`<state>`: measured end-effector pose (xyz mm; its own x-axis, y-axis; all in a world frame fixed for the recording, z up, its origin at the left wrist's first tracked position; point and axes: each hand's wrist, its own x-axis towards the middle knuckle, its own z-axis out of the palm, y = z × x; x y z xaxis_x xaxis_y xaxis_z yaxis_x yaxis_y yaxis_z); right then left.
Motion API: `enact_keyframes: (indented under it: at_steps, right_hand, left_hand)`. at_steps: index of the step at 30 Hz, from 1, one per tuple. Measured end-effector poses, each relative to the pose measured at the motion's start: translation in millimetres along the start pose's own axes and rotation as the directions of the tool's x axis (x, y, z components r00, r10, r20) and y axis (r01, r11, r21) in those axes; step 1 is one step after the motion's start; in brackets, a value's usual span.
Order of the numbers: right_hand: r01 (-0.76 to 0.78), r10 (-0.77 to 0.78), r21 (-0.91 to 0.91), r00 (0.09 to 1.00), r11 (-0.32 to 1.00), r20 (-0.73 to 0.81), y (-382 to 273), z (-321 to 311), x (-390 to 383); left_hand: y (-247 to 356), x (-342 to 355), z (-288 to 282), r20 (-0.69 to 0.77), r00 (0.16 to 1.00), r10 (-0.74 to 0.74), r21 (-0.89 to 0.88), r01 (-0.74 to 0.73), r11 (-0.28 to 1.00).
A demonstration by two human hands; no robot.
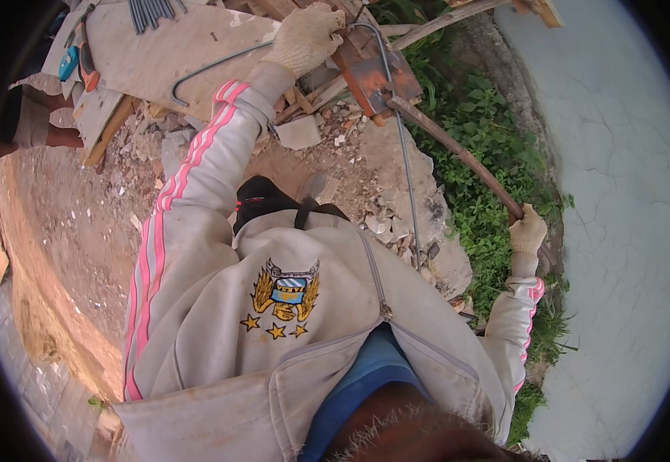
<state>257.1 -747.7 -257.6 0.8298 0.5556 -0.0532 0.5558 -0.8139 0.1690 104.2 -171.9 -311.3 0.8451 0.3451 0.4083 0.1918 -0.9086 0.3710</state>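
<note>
My left hand (308, 38), in a pale knitted glove, is closed around a thin steel rod (223, 65) on top of the workbench. The rod's hooked end sticks out to the left. Right of that hand, a bent length of steel rod (406, 162) crosses a rusty metal plate (381, 75) on a wooden beam and hangs toward me. Far to the right, my gloved right hand (529, 229) grips a long brown lever bar (462, 150). The bar's far end meets the rod at the plate. My left fingertips are partly hidden.
A wooden board (173, 54) carries orange-handled pincers (87, 68), a blue tape measure (68, 63) and a bundle of steel rods (150, 11). Another person (34, 115) shows partly at the left. Rubble (300, 132) lies below, with green plants (489, 127) beside a pale wall (612, 154).
</note>
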Motion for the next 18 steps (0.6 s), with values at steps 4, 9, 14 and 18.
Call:
enact_keyframes:
  at_steps: [4, 9, 14, 18]
  right_hand:
    - [0.079, -0.078, 0.003, 0.993, 0.997, -0.087, 14.8, 8.1, 34.6]
    - [0.117, -0.117, -0.001, 0.990, 0.993, -0.080, 14.8, 3.3, 67.9]
    - [0.068, -0.070, -0.047, 0.996, 0.997, -0.050, 19.9, 18.8, 55.0]
    - [0.009, -0.012, -0.032, 0.996, 0.999, -0.090, 3.1, 29.7, 35.1]
  left_hand:
    - [-2.9, 1.4, 1.8, 0.014, 1.000, 0.013, 0.009, -0.013, 1.000]
    - [-1.9, 1.7, -0.9, 0.043, 0.999, 0.009, 0.002, -0.009, 1.000]
    - [2.1, 2.2, -4.3, 0.049, 0.999, 0.005, 0.001, -0.005, 1.000]
    - [0.1, 2.2, -2.2, 0.058, 0.998, -0.007, 0.022, 0.006, 1.000]
